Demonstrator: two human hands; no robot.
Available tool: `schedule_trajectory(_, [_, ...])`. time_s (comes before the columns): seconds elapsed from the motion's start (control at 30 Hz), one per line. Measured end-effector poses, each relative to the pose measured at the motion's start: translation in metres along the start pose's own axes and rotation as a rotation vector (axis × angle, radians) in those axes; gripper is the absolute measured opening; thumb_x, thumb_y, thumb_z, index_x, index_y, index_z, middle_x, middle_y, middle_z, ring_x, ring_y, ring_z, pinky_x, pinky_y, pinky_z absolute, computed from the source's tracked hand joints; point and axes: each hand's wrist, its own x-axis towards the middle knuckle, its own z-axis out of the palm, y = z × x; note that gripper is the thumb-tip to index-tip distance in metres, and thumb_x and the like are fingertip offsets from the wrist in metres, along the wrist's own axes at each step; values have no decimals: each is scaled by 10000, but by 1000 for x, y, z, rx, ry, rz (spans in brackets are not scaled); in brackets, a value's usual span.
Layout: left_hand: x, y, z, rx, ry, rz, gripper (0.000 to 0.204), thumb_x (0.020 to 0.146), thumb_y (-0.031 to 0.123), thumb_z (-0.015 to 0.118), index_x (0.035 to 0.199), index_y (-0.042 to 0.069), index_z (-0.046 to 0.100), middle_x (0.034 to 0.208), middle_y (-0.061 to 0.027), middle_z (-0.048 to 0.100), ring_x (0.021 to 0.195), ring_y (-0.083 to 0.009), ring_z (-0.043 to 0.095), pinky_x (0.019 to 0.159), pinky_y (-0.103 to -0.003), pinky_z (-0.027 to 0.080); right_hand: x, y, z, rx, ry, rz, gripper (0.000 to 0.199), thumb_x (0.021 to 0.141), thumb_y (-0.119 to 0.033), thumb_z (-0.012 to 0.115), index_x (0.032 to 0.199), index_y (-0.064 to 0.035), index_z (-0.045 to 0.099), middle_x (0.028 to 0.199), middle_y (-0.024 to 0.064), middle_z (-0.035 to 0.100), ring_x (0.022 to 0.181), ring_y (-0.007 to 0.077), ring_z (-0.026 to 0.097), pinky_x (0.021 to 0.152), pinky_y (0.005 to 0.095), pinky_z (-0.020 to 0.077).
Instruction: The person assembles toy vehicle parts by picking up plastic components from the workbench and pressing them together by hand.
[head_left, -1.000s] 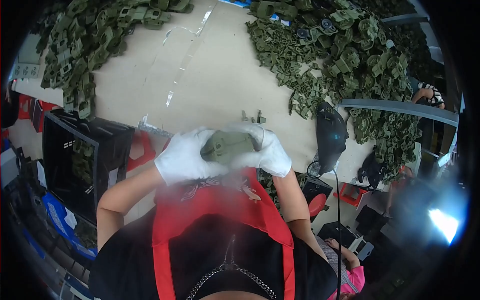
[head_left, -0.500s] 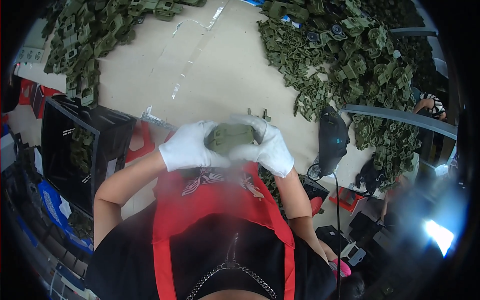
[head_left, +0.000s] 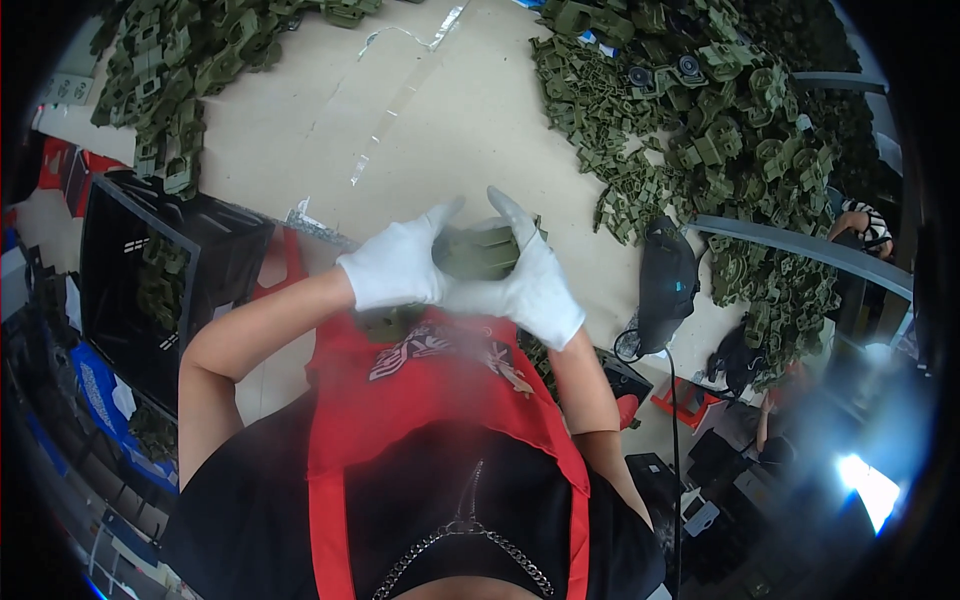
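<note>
The left hand (head_left: pixel 400 265) and right hand (head_left: pixel 540 285), both gloved, hold a green part (head_left: pixel 480 262) between them by the near edge of the surface (head_left: pixel 300 140). If the glove fabric slides on it, the part could slip out and, so near that edge, drop past the apron (head_left: pixel 440 400).

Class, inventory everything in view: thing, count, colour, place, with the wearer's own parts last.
Green part: one, olive, between hands
Left pile: many parts, green, upper left
Right pile: many parts, green, upper right
Table: one, beige, centre
Crate: one, black, left
Pouch-like object: one, black, table's right
Curved bars: two, grey, right
Plastic pieces: several, red, both sides
Striped sleeve: one, black-and-white, far right
Apron: one, red, wearer's front
Left hand: one, white-gloved, holding part
Right hand: one, white-gloved, holding part
</note>
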Motion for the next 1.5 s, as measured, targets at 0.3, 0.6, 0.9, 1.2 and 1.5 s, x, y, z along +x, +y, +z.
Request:
schedule_trajectory(0.3, [-23,16,-2,-133,115,134,893,664,321,818,1380,-8,398,1210,-227,585,1105,-363,586,942,-370,463,-9,-5,-12,139,-72,-168,904,640,-136,827,1407,-1,367,1239,150,568,1146,225,551,997,333,428])
schedule_trajectory(0.6, [-34,40,4,105,167,81,824,626,361,794,1316,36,482,1178,-202,584,1103,-356,554,956,-414,425,-26,-15,-15,441,-82,-15,557,705,65,706,1241,34,557,1202,109,611,1109,168,568,966,297,443])
schedule_trajectory(0.9, [-25,37,3,39,167,155,709,601,294,812,1201,7,566,1017,-200,658,920,-347,642,848,-382,501,-24,-12,-9,385,-7,69,497,777,42,656,1261,32,545,1124,89,632,986,131,581,847,262,469])
schedule_trajectory(1.2, [20,-4,-6,-256,-111,-26,737,624,270,843,1227,-26,541,1074,-139,672,1007,-184,626,899,-304,483,-5,3,-15,-412,222,-296,596,700,-228,774,1246,-76,589,1177,128,618,1040,289,616,918,374,490])
schedule_trajectory(1.5, [15,-14,-4,-338,-61,56,640,659,191,826,1207,-4,558,1054,-81,675,966,-134,609,880,-294,483,7,10,13,-73,279,-237,452,702,-243,719,1120,-91,641,1222,177,566,1065,335,584,942,397,465])
